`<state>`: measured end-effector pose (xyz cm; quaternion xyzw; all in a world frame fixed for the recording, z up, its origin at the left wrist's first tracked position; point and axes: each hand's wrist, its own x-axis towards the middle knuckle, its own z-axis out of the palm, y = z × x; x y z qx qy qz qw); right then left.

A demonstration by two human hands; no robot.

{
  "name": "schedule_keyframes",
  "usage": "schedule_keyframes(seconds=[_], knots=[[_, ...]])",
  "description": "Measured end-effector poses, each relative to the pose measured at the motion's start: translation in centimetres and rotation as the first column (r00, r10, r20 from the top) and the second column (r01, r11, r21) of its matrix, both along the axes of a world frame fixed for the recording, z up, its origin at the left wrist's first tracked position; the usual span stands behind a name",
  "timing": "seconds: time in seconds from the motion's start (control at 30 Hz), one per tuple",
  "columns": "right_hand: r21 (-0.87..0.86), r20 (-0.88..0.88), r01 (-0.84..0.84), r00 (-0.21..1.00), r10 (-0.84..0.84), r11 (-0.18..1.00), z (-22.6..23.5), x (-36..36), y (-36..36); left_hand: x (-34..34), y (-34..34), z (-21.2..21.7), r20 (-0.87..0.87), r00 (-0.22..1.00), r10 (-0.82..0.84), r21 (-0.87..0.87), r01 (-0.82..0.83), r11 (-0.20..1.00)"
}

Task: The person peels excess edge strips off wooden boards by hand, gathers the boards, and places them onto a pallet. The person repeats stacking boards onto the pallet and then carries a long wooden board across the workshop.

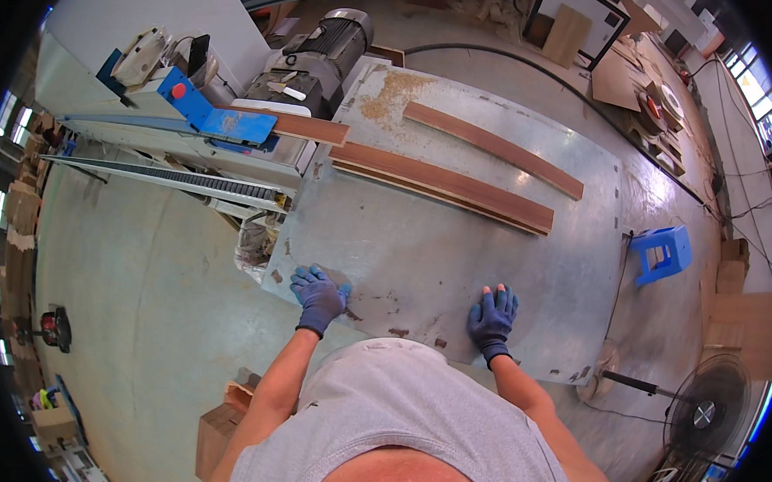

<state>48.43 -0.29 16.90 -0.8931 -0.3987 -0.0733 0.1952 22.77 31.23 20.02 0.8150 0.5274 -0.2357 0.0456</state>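
Both hands wear blue work gloves and rest on the near edge of a grey metal table (402,268). My left hand (320,297) lies flat near the table's left corner, fingers spread, holding nothing. Farther right, my right hand (492,320) also lies flat with fingers apart; two of its fingertips are bare. Beyond them, reddish-brown wooden planks (441,186) lie stacked across the table. Behind these a single plank (495,151) lies at a slant. Another plank (309,129) sticks out from under a blue machine guard (244,125) onto the table's far left.
A white machine (153,19) with a red button (178,90) and a grey motor (333,42) stands at the far left. Sawdust (398,91) covers the table's far corner. On the right are a blue plastic stool (662,254) and a black fan (707,406). Wooden blocks (217,433) stand beside my left arm.
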Motion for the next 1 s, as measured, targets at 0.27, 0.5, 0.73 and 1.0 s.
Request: schedule_keyframes(seconds=[0.27, 0.5, 0.73, 1.0], knots=[[0.001, -0.003, 0.003, 1.000, -0.003, 1.000, 0.03, 0.05, -0.01, 0.29, 0.10, 0.35, -0.005, 1.000, -0.006, -0.008, 0.005, 1.000], [-0.009, 0.004, 0.002, 1.000, -0.002, 1.000, -0.10, -0.02, 0.02, 0.11, 0.02, 0.14, -0.002, 1.000, -0.011, 0.003, 0.011, 1.000], [0.012, 0.005, 0.000, 1.000, -0.001, 1.000, -0.05, -0.13, 0.00, 0.08, 0.09, -0.02, -0.001, 1.000, -0.004, 0.004, 0.004, 1.000], [0.010, 0.014, 0.010, 1.000, -0.010, 1.000, -0.11, -0.08, -0.08, 0.36, -0.05, 0.27, -0.006, 1.000, 0.002, 0.010, -0.002, 1.000]])
